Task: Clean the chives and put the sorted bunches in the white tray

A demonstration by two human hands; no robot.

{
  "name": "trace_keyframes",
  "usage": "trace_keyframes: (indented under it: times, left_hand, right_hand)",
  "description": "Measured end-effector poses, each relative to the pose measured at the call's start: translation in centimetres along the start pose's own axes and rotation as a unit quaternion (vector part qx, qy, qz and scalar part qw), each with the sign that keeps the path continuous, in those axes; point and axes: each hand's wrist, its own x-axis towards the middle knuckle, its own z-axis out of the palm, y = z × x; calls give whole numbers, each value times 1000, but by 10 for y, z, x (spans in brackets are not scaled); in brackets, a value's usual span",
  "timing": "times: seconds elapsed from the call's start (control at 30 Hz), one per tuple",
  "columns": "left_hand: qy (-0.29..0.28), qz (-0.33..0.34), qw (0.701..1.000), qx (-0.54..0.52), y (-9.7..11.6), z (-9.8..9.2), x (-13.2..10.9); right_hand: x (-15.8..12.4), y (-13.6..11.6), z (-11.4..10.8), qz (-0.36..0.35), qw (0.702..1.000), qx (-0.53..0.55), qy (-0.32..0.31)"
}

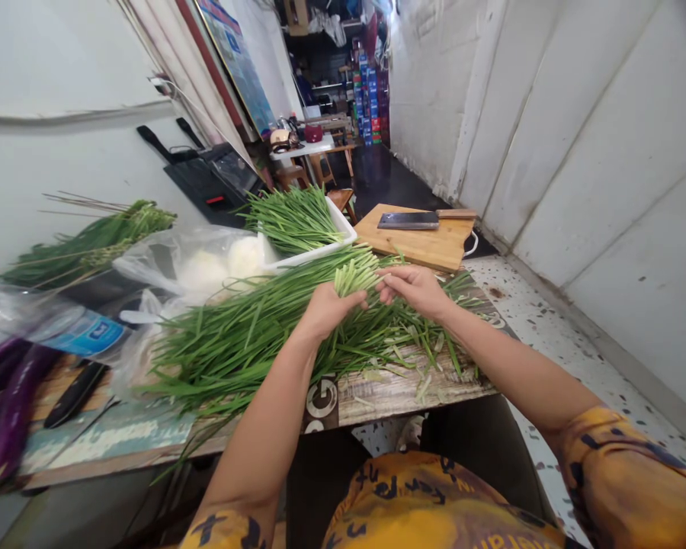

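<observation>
My left hand [332,309] is closed round a bunch of garlic chives [355,274], with the pale stem ends pointing up and to the right. Thumb and fingers of my right hand [415,290] are pinched together at those pale ends, touching them. Beneath both hands a large heap of garlic chives [251,324] spreads leftward over the table, its leaf tips at the left. Loose trimmings [428,354] lie scattered under my right wrist. Just beyond the heap, a white plastic tub [343,221] is filled with more chives [294,217].
A cleaver [408,220] lies on a wooden cutting board [389,242] at the back right. Leftward are a clear bag with white round vegetables [245,258], a water bottle [74,324], purple eggplants [17,396] and a black-handled knife [77,393]. The table's front edge [417,412] is near my lap.
</observation>
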Motion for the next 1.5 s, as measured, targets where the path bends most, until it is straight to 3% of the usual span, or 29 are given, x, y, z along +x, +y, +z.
trace_keyframes:
  times: [0.17,0.33,0.4,0.47,0.67,0.73,0.8,0.9,1.03,1.17,1.3,1.4,1.5]
  left_hand:
    - [-17,-17,1000,-14,6,0,-2]
    - [-17,-34,999,-31,5,-6,-1]
    - [-1,-28,998,-50,3,-8,-1]
    - [21,-21,998,-55,2,-9,-1]
    - [37,34,999,8,4,-10,-4]
    - [41,49,998,23,5,-10,-5]
    - [44,62,996,36,4,-9,-5]
    - [54,67,995,41,1,-9,-2]
    - [103,50,992,53,-4,-9,0]
    - [135,60,988,42,0,-7,-4]
    - [137,63,988,36,4,0,-7]
    - [75,75,994,20,4,7,-8]
    - [21,72,997,4,3,13,-7]
  right_hand:
    - [0,-3,1,-22,999,-35,-2]
    - [4,-2,-14,-5,984,-133,119]
    - [6,-1,-23,20,956,-236,173]
    - [8,2,-31,38,914,-360,185]
    - [20,20,-35,-71,792,-606,24]
    - [23,24,-32,-59,761,-647,3]
    - [25,25,-31,-63,748,-661,1]
    - [23,19,-31,-114,777,-620,-4]
    - [17,3,-36,-125,879,-461,16]
    - [10,-13,-42,-98,968,-212,97]
    - [4,-21,-34,-62,995,-50,57]
    - [2,-20,-20,-32,999,-14,31]
    - [1,-17,-10,-13,999,13,50]
